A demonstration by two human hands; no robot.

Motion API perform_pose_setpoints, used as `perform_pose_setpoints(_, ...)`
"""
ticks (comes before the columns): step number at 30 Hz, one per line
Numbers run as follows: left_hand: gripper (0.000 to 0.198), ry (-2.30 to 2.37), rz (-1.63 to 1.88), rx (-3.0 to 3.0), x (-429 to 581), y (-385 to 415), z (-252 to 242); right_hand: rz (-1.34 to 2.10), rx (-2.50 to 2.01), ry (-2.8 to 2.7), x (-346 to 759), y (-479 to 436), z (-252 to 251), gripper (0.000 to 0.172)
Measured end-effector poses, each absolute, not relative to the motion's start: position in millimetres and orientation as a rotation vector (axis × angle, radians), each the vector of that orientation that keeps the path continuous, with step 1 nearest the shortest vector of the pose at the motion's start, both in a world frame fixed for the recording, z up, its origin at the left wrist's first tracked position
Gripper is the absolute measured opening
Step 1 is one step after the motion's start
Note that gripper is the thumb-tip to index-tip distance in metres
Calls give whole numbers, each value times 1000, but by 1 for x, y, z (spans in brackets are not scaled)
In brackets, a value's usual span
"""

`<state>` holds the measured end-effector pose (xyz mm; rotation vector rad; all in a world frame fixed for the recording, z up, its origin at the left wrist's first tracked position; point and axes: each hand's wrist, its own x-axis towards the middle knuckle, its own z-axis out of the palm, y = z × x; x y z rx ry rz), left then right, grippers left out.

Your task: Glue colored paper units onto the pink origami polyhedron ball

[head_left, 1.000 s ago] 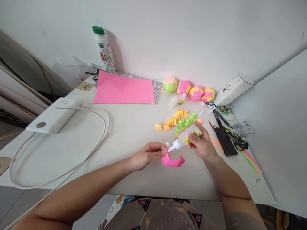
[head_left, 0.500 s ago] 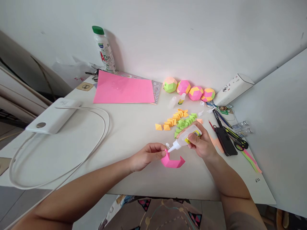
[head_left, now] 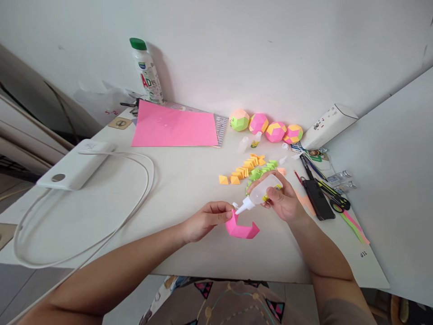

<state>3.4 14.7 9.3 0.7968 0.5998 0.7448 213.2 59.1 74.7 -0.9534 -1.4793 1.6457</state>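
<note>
Two hands at work with glue and a folded pink paper piece on a white desk (head_left: pixel 182 180).

A large pink sheet (head_left: pixel 174 130) lies flat well beyond the left hand's fingers (head_left: pixel 223 216), and a white power bank (head_left: pixel 76 164) with a looped cable sits far out to their left. A row of four paper balls (head_left: pixel 267 127) stands well beyond the right hand's fingers (head_left: pixel 272 195), with small orange and green folded pieces (head_left: pixel 252 170) just beyond them. The right hand (head_left: pixel 286 203) is closed around a tilted glue bottle (head_left: pixel 260 193), its nozzle touching the raised left end of the pink paper piece (head_left: pixel 241 230). The left hand (head_left: pixel 203 221) pinches that same end between thumb and fingertips. The rest of the piece rests on the desk between both hands.
</note>
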Motion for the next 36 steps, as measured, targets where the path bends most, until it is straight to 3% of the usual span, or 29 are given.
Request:
perform_pose_setpoints(9,24,603,761,743,4,15,8,1689,-829,-1482,213,60,74,20)
perform_pose_setpoints(36,23,628,781,747,4,15,4,1738,-618,-1531,213,61,69,16)
